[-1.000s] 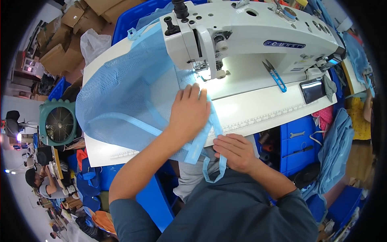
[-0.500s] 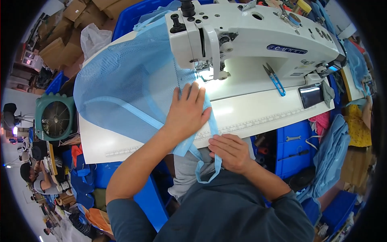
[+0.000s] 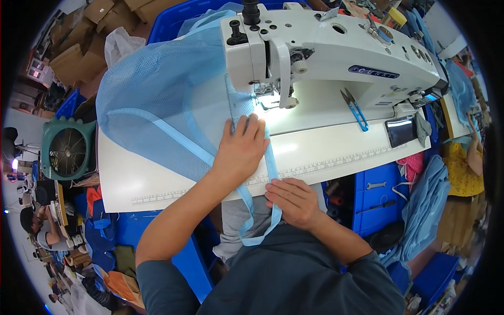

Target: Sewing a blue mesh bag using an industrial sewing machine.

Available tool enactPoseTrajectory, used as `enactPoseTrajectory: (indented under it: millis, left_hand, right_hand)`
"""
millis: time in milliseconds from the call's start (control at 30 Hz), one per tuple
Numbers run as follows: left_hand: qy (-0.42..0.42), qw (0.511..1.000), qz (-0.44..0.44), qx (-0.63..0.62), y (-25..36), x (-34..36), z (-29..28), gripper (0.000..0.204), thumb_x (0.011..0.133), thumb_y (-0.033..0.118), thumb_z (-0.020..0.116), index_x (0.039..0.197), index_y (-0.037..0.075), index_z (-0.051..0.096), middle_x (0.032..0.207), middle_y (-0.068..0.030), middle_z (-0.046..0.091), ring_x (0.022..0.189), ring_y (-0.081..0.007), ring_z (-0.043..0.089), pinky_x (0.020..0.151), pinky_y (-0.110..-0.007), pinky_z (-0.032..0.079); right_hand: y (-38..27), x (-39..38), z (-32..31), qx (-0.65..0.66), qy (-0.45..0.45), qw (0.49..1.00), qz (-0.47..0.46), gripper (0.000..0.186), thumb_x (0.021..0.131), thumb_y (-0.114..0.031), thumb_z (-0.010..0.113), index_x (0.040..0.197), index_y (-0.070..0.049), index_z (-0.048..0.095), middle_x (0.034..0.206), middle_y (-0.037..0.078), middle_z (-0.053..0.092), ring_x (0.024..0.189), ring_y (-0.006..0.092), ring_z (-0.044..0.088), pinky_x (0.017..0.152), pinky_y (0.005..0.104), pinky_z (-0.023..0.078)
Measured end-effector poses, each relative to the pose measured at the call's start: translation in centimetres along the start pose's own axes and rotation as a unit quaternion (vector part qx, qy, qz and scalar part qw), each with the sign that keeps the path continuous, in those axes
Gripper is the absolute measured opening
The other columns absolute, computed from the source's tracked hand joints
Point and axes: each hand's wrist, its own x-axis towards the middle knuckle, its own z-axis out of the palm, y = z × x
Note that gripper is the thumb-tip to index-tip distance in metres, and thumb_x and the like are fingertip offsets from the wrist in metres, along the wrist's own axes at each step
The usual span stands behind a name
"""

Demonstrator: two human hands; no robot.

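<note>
Pale-blue mesh fabric (image 3: pixel 152 89) lies left on the white tabletop (image 3: pixel 118 181), reaching the white metal sewing machine's (image 3: pixel 331 58) stitching area. Left hand (image 3: pixel 240 153): flat on it; sliding far could endanger fingertips. Right hand (image 3: pixel 295 203): at pale-blue looped strap (image 3: pixel 253 241), pinch unclear; slack loop may snag, skewing fabric.

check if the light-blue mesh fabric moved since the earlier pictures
Yes, the mesh fabric has shifted forward, up the view, relative to the ruler scale.
</note>
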Motion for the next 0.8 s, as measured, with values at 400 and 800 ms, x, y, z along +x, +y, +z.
enactPoseTrajectory:
  millis: [400, 800]
  left_hand:
    - [0.002, 1.000, 0.030, 0.004, -0.1, -0.8, -0.2, 0.041, 0.096, 0.017, 0.072, 0.133, 0.000, 0.066, 0.134, -0.0138, 0.062, 0.123, -0.0316, 0.063, 0.105, -0.047, 0.053]
    - [0.044, 0.998, 0.021, -0.049, -1.8, 0.6, 0.2, 0.037, 0.095, 0.015, 0.073, 0.129, 0.002, 0.068, 0.133, -0.0120, 0.064, 0.120, -0.0318, 0.064, 0.104, -0.045, 0.055]
  right_hand:
    - [0.0, 0.1, 0.0, 0.002, -0.013, 1.000, -0.005, 0.032, 0.084, -0.006, 0.083, 0.116, -0.003, 0.078, 0.125, 0.011, 0.079, 0.123, 0.0263, 0.074, 0.105, 0.0420, 0.057]
    - [0.1, 0.2, 0.2, -0.001, -0.013, 1.000, -0.001, 0.032, 0.083, -0.003, 0.081, 0.115, -0.003, 0.078, 0.125, 0.010, 0.079, 0.122, 0.0264, 0.074, 0.104, 0.0420, 0.058]
